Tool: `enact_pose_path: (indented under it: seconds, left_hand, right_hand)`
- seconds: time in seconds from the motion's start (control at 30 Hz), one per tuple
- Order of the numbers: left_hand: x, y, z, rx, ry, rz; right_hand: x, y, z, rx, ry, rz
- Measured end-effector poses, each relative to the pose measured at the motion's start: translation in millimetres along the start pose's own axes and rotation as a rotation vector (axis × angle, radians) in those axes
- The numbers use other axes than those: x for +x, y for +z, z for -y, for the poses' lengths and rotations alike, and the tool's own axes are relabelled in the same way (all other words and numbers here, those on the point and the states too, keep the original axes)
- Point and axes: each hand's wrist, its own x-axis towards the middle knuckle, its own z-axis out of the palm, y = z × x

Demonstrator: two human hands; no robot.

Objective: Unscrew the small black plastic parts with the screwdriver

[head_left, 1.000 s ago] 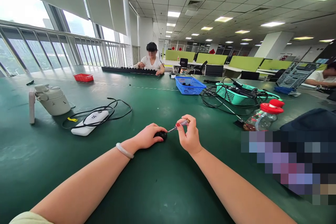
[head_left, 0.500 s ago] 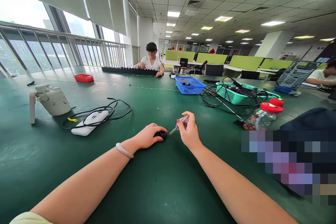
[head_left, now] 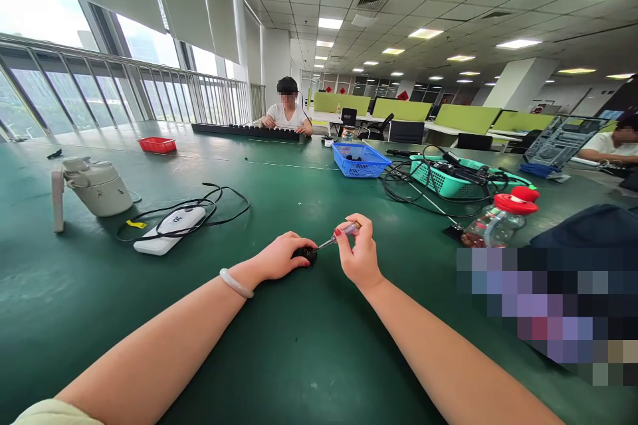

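On the green table, my left hand (head_left: 279, 256) has its fingers closed around a small rounded black object (head_left: 310, 254), keeping it against the tabletop. Its kind is hard to make out because my fingers hide part of it. Between thumb and fingers, my right hand (head_left: 359, 254) pinches a screwdriver (head_left: 343, 232) with a clear handle and a thin metal shaft. The shaft slants down to the left, and its tip is at the upper right edge of the black object; whether they touch I cannot tell.
Left lie a white power bank (head_left: 172, 231) with a black cable, a pale bottle (head_left: 102, 187) and a red tray (head_left: 157, 145). Ahead are a blue basket (head_left: 361, 163) and a green basket (head_left: 438, 180) of cables. A red-lidded jar (head_left: 498, 219) stands right. A person (head_left: 287, 113) sits across.
The screwdriver has tilted flatter, and its tip has moved up and left to the black object. My left hand has hardly moved.
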Motion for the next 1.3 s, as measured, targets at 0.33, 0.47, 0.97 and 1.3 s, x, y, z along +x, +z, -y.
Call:
enact_pose_path:
  seconds: [0.33,0.47,0.97,1.3]
  left_hand:
    - [-1,-1.8,-4,0.001,-0.022,-0.009]
    - [-2,-2.0,-4,0.0,-0.027,-0.005]
    - [0,-0.8,-2,0.017,-0.033,0.008]
    - [0,-2.2,-3,0.028,-0.037,0.002]
  right_hand:
    - [0,0,2,0.042,0.083,0.032]
    - [0,0,2,0.033,0.077,0.041]
    - [15,-3,-9,0.219,0.548,-0.009]
    - [11,1,-30,0.304,0.753,-0.084]
